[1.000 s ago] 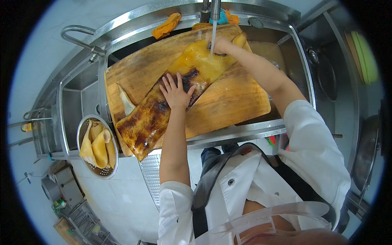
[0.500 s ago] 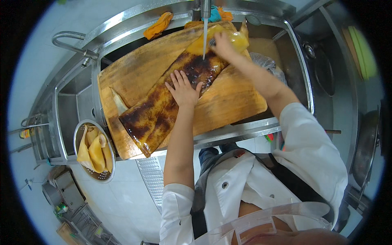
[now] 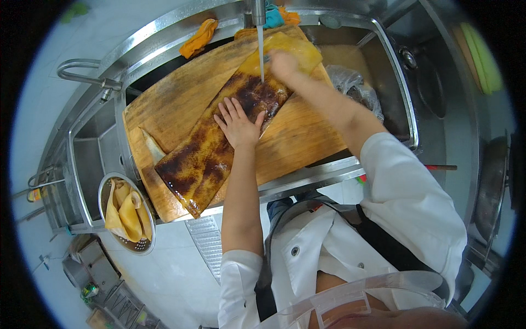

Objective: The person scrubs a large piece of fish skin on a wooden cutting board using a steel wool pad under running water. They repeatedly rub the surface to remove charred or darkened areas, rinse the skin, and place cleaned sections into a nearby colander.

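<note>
A long sheet of animal skin, apparently pork skin (image 3: 205,145), lies slantwise on a big wooden board (image 3: 170,93). Dark scorched brown covers most of it, while its far right end is yellow and wet. My left hand (image 3: 239,125) rests flat on the middle of the skin, fingers spread. At the yellow end, my right hand (image 3: 283,67) is closed and slightly blurred. A small dark greyish thing shows at its left side, too little of it to name. Water runs from a tap (image 3: 259,16) onto the skin just left of that hand.
The board spans a steel sink (image 3: 411,118). At the left, a perforated metal colander (image 3: 147,248) holds pale yellow pieces of skin. Orange (image 3: 198,38) and blue cloths (image 3: 272,16) lie along the back rim. A clear plastic bag (image 3: 350,82) sits right of the board.
The whole view has shifted a little. My right hand has moved slightly nearer along the yellow end, whose far edge now lies flatter. My left hand stays on the skin.
</note>
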Demonstrator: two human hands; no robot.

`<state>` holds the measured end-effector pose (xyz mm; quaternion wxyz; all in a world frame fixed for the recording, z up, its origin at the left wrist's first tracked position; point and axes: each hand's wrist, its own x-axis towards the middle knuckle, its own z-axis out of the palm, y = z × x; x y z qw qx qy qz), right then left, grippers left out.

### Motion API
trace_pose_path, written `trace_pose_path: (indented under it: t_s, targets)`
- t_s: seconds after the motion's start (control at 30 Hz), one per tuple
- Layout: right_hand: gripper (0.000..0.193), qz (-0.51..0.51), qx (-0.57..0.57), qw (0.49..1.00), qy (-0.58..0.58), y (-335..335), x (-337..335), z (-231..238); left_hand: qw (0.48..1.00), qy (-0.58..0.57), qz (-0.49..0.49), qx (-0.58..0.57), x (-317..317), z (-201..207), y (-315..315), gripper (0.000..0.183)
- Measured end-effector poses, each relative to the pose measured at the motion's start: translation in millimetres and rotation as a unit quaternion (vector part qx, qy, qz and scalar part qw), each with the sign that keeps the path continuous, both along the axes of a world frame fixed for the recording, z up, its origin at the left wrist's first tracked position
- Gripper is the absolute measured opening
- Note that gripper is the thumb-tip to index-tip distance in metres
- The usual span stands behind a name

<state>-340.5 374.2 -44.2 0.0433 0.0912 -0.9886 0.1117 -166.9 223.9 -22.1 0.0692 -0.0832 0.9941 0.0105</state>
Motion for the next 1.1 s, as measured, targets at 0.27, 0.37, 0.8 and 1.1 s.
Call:
trace_pose_path:
  t_s: [0.27, 0.37, 0.8, 1.1]
  targets:
    - [0.012, 0.097, 0.082, 0.992, -0.019, 18, -12, -3, 1.000, 0.023, -0.010, -0.002, 2, -9, -7, 0.091]
    - [0.013, -0.010, 0.061, 0.997, 0.048, 18, -13, 7, 1.000, 0.029, -0.007, 0.001, 2, -7, -7, 0.091]
    - [0.016, 0.011, 0.036, 0.999, 0.022, 28, -1, 13, 1.000, 0.023, -0.010, 0.005, 2, -6, -6, 0.091]
    - [0.027, 0.114, 0.026, 0.993, -0.011, -18, 25, -10, 1.000, 0.013, -0.017, 0.009, 4, -1, -8, 0.089]
